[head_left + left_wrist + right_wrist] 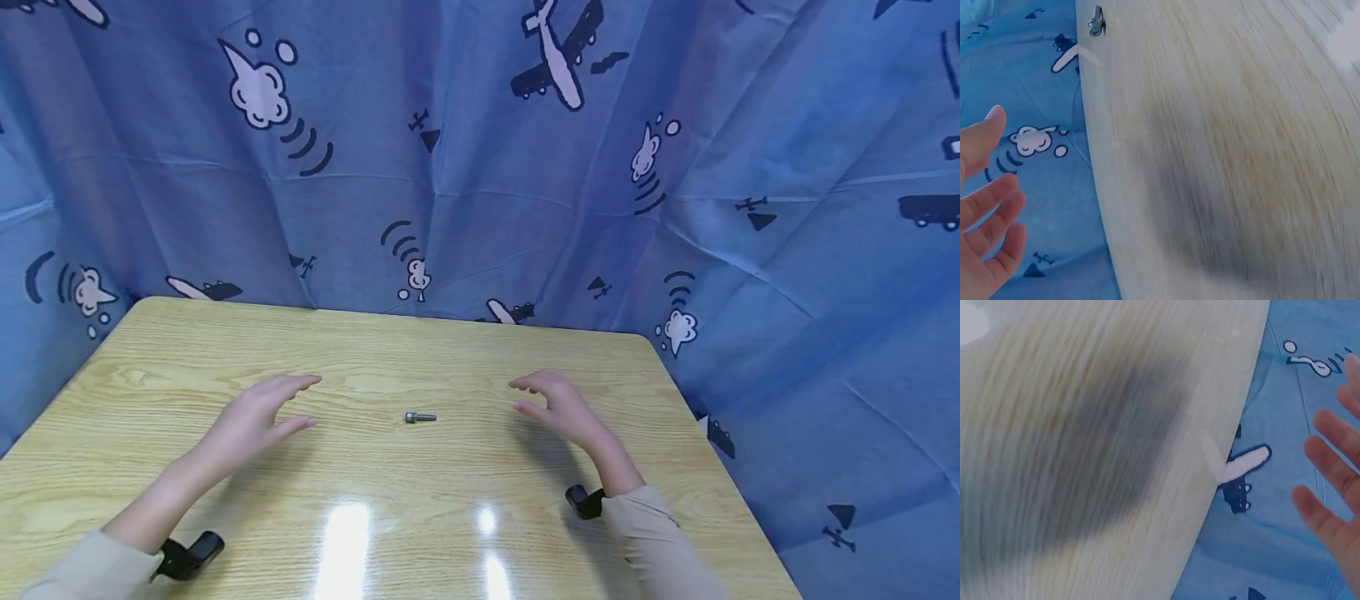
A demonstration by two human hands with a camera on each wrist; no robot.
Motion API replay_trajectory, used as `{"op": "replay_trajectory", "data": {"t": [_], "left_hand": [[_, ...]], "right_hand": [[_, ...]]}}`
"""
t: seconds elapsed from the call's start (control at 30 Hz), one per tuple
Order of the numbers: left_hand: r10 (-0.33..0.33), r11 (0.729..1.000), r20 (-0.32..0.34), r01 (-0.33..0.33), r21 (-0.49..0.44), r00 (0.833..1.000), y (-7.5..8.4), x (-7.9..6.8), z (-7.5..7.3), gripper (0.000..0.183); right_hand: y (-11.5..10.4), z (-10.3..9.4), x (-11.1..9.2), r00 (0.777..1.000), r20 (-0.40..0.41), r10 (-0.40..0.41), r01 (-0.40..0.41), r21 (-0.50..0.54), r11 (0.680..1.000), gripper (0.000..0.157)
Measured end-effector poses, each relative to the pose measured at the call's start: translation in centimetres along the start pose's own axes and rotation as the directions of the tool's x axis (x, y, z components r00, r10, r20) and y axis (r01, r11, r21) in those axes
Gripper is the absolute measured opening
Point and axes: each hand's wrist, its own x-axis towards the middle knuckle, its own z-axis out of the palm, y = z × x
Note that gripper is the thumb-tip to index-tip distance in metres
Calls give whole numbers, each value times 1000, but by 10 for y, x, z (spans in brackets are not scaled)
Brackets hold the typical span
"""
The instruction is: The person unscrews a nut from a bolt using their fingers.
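A small metal socket-head bolt (420,417) lies on its side on the wooden table, its head to the left in the head view. In the left wrist view the same bolt (1095,22) shows near the top. My left hand (251,421) hovers above the table to the left of the bolt, thumb and fingers spread apart and nothing between them. On the other side, my right hand (555,404) is held over the table, its fingers loosely bent and apart from the thumb. Neither hand touches the bolt. The right wrist view shows the right hand's fingers (1329,462) but no bolt.
The light wooden table (360,342) has rounded far corners. A blue curtain (480,150) printed with planes and clouds hangs behind it and along the right side. Black wrist-worn devices (191,556) sit under both forearms. Bright light reflections show on the near tabletop.
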Motion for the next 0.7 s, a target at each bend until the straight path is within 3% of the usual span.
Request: {"op": "replay_trajectory", "data": {"t": [0.23,0.47,0.7], "left_hand": [[-20,997,33,22,-73,999,-1,6,20,44],[-82,986,124,98,-133,989,-1,17,41,49],[-62,983,186,93,-160,981,3,25,64,49]], "right_hand": [[-8,17,13,998,62,-11,10,4,1000,27],[-18,38,30,994,107,19,-21,22,1000,26],[-29,60,44,983,181,32,-40,40,998,22]]}}
